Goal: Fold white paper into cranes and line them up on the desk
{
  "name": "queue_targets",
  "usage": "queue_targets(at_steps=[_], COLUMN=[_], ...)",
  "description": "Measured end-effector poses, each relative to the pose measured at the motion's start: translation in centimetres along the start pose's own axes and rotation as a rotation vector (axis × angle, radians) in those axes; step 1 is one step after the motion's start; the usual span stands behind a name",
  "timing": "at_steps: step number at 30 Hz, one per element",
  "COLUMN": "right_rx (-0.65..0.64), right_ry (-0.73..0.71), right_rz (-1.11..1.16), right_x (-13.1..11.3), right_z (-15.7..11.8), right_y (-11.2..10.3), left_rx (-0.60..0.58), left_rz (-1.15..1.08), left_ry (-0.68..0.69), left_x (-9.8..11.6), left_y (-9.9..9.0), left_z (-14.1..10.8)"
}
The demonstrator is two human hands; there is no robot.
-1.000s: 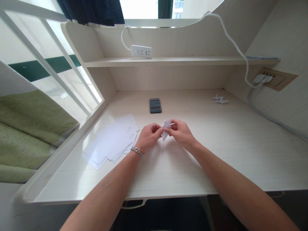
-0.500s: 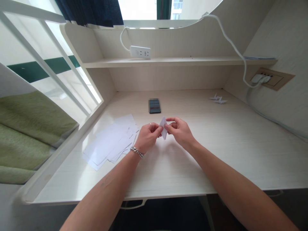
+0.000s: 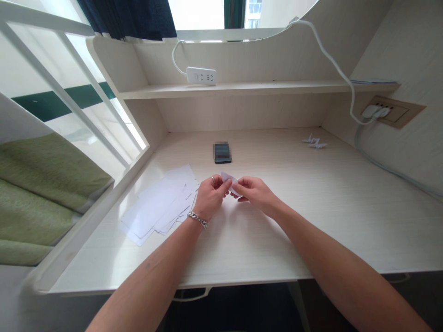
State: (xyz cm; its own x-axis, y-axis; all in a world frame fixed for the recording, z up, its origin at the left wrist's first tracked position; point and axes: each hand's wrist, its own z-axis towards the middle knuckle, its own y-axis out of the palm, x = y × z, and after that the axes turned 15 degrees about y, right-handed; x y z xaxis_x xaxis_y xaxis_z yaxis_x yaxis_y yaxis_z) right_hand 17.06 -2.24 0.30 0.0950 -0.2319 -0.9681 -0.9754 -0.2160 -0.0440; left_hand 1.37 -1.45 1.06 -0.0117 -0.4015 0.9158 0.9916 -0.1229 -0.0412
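Nearer than the dark device (image 3: 222,153), the left hand (image 3: 210,195) and right hand (image 3: 255,192) (both nearly closed) pinch folded paper (image 3: 227,176).

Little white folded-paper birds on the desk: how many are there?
2. A rear white folded-paper bird sits near the back right corner of the pale wood-grain desk; a front white folded-paper bird lies just nearer. They overlap in view, so another could be hidden.

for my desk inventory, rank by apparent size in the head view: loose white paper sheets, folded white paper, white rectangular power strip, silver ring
1. Loose white paper sheets
2. White rectangular power strip
3. Folded white paper, partly hidden
4. Silver ring
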Motion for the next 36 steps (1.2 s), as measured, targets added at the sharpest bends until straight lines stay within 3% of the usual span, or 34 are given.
queue_targets(at_steps=[7, 15, 20, 25, 30, 36], right_rx=[-0.01, 0.099, 0.162, 0.154, 0.063, 0.054], right_ry=[0.023, 0.06, 0.058, 0.056, 0.01, -0.024], right_rz=[-0.142, 0.194, 0.222, 0.151, 0.087, 0.09], right_x=[0.1, -1.4, -1.3, -1.2, -1.0, -0.6], right_z=[-0.1, -0.7, -0.5, -0.5, -0.5, -0.2], right_y=[-0.6, -0.7, -0.7, -0.8, -0.5, -0.4], left_rx=[0.057, 0.066, 0.038, -0.017, -0.061, -0.057], left_rz=[-0.092, -0.236, -0.31, -0.202, -0.073, -0.108], left_ry=[-0.093, -0.186, -0.186, -0.209, -0.137, -0.139], left_x=[-0.4, 0.4, 0.5, 0.2, -0.1, 0.3], left_y=[-0.3, -0.8, -0.8, -0.8, -0.6, -0.6], left_z=[0.2, 0.3, 0.3, 0.0, -0.1, -0.1])
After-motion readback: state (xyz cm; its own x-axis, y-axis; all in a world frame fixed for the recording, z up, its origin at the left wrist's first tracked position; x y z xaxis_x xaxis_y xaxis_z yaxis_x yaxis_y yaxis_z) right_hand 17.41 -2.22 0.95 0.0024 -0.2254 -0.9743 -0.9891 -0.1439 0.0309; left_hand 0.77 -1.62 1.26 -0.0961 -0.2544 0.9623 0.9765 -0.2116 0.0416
